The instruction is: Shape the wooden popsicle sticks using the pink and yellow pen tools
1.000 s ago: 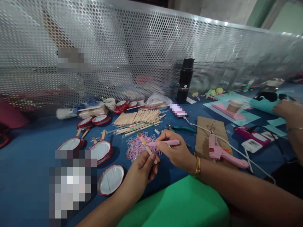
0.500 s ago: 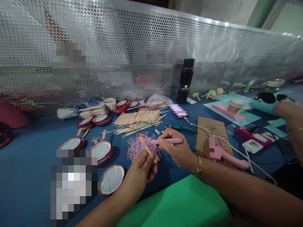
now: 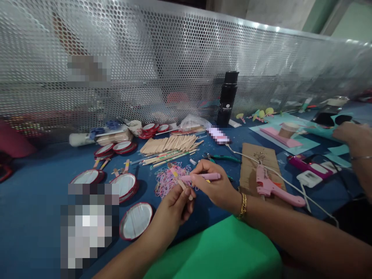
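My left hand is closed on a wooden craft stick, which tilts up and carries a brown and a yellow band near its upper end. My right hand, with a gold bracelet at the wrist, grips a pink marker pen. The marker's tip meets or nearly meets the stick just below the yellow band; I cannot tell which. Behind both hands lies a heap of small coloured rubber bands. To the left is a red-rimmed round piece with a pale face.
Craft sticks lie piled behind the bands. A black bottle stands by the perforated metal screen. On the right, a pink glue gun rests on cardboard, with cables nearby. Another person's hand is at far right.
My right hand has shifted slightly left and down, bringing the marker tip lower along the stick. My left hand keeps almost the same place.
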Tool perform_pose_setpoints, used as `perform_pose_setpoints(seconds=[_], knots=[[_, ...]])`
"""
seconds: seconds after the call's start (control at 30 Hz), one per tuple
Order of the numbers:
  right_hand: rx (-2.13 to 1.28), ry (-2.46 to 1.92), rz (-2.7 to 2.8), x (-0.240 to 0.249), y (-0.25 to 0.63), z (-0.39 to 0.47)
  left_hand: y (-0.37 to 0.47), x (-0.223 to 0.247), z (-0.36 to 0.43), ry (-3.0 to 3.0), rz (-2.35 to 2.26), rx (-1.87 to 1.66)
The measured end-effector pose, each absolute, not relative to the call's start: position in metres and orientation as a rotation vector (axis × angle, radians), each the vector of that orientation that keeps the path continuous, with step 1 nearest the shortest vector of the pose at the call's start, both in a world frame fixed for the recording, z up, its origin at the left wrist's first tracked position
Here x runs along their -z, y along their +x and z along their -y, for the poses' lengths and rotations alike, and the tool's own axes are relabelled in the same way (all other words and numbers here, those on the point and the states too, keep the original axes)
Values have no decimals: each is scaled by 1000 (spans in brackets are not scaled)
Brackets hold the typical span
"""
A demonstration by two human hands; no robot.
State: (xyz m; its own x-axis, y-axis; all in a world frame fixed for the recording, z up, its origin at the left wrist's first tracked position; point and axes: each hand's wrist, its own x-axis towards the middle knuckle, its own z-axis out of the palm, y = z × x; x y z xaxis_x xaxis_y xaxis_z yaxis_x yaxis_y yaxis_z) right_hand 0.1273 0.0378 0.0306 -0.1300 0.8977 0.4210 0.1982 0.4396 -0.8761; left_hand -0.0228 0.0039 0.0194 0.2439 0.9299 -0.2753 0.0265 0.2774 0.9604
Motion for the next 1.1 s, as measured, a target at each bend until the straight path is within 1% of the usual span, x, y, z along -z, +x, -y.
perform_pose_setpoints(seconds=[1.1], knots=[[-820,-986,1595,-31,126,-38,-23,-19,-3,1130,-1141,-833]])
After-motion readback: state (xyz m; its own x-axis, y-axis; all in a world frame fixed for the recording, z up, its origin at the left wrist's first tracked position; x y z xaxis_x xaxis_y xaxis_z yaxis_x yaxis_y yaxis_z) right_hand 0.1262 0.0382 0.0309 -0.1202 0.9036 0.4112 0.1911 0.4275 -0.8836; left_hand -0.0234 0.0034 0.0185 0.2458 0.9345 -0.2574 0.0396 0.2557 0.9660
